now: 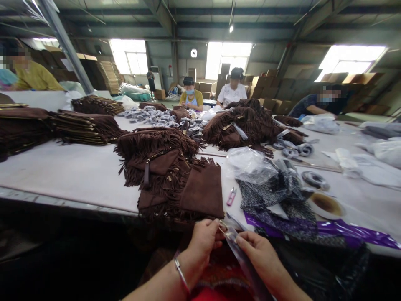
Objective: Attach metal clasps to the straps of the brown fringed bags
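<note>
Just off the table's front edge, my left hand (205, 239) is closed, pinching a small metal ring or clasp (223, 228). To its right my right hand (257, 251) pinches a dark strap (242, 259), which hangs down between my forearms. The metal piece meets the strap's upper end between my fingertips; its exact form is blurred. A brown fringed pouch (203, 190) lies beyond my hands on a heap of similar pouches (156, 146). Pink thread snips (231, 196) rest right of the pouch.
Stacked brown pouches (84, 127) stand at the left, and another fringed heap (241, 123) lies farther back. Black-and-white fabric (282, 196), purple plastic (351, 232) and a tape roll (326, 205) are at the right. Several people work around the table.
</note>
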Tool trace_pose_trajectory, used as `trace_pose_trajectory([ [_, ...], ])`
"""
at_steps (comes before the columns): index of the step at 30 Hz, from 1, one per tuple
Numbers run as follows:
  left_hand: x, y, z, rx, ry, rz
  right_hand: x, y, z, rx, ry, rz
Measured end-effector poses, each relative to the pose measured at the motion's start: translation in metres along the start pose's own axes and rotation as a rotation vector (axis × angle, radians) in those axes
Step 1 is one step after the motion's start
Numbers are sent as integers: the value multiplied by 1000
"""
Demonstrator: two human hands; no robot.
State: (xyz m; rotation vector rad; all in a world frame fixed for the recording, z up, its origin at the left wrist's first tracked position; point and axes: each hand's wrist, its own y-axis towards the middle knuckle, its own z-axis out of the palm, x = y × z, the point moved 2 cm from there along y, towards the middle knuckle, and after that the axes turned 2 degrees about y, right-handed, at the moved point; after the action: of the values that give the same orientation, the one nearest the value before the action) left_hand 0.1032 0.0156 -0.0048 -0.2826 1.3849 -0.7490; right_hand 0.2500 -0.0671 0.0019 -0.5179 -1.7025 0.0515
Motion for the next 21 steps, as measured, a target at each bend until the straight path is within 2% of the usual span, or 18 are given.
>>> trace_pose_trajectory([
  [4,3,4,-2,-27,113,91,5,11,2,-41,-150,-84],
  [10,10,6,-1,-42,129,128,18,25,15,-68,-277,-124],
  [14,9,3,-1,3,122,120,25,32,22,-101,-342,-179],
  [18,10,-1,-5,78,107,110,20,34,23,-106,-313,-142],
  [21,13,0,-9,46,129,129,18,33,23,-95,-252,-70],
])
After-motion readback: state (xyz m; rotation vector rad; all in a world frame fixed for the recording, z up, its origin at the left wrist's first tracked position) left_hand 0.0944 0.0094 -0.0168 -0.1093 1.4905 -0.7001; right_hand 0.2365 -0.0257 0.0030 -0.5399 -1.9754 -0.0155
